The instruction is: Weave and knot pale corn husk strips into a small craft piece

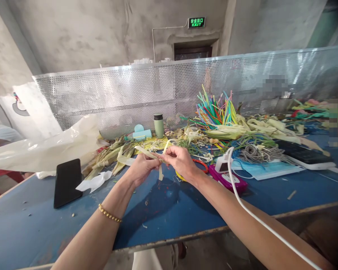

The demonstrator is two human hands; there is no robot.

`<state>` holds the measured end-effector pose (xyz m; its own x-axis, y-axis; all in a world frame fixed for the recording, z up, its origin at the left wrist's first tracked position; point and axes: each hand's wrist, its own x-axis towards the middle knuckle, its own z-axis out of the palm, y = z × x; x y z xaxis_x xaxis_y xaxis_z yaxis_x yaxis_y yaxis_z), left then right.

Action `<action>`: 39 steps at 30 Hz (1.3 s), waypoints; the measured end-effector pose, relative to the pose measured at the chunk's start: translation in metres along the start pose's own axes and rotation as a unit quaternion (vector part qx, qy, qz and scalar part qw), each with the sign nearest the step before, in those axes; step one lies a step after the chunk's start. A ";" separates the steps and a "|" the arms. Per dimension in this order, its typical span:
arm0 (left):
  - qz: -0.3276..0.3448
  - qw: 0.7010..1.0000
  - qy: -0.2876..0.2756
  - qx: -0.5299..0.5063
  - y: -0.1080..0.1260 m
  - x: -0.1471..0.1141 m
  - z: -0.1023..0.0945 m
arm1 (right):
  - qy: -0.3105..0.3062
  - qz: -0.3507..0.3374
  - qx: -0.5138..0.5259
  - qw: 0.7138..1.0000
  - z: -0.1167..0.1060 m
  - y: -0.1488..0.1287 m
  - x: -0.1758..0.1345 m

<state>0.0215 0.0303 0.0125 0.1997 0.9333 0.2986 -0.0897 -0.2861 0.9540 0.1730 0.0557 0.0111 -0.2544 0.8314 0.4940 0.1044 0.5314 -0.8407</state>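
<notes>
Over the middle of the blue table point(157, 217), my left hand point(143, 167) and my right hand point(180, 159) meet fingertip to fingertip. Both are closed in a pinch on pale yellow-green strips point(144, 152) that look like dried corn husk. One strip sticks up to the left, another loops above my right fingers, and a short end hangs below. Exactly how the strips cross is hidden by my fingers. Just behind my right hand lie scissors with red and yellow handles point(201, 164), partly covered by it.
A black phone point(68, 182) and white scrap point(95, 182) lie left. Behind are husks point(104, 155), a green bottle point(159, 125) and colourful stems point(218, 110). To the right are a purple device point(228, 180), white cable point(238, 197), blue mask point(270, 170) and grey cord point(260, 153). Perforated metal screen point(129, 97) stands behind.
</notes>
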 end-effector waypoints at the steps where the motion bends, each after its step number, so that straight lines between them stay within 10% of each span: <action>1: 0.001 1.000 -0.004 0.000 0.000 0.000 0.000 | 0.002 0.000 0.002 1.000 0.000 0.000 0.000; 15: -0.015 0.998 -0.030 -0.055 0.001 0.000 0.004 | -0.028 0.044 0.043 0.998 -0.004 -0.007 -0.001; 34: -0.046 0.993 -0.004 0.106 -0.007 0.000 -0.001 | 0.034 -0.159 -0.242 0.957 -0.013 0.002 0.006; 39: -0.084 0.989 -0.058 0.107 -0.007 -0.003 0.001 | -0.056 -0.176 -0.218 0.958 -0.007 0.000 0.004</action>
<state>0.0228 0.0294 0.0051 0.3063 0.9437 0.1250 0.1601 -0.1805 0.9704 0.1791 0.0599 0.0144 -0.4469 0.5786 0.6823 0.3791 0.8133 -0.4414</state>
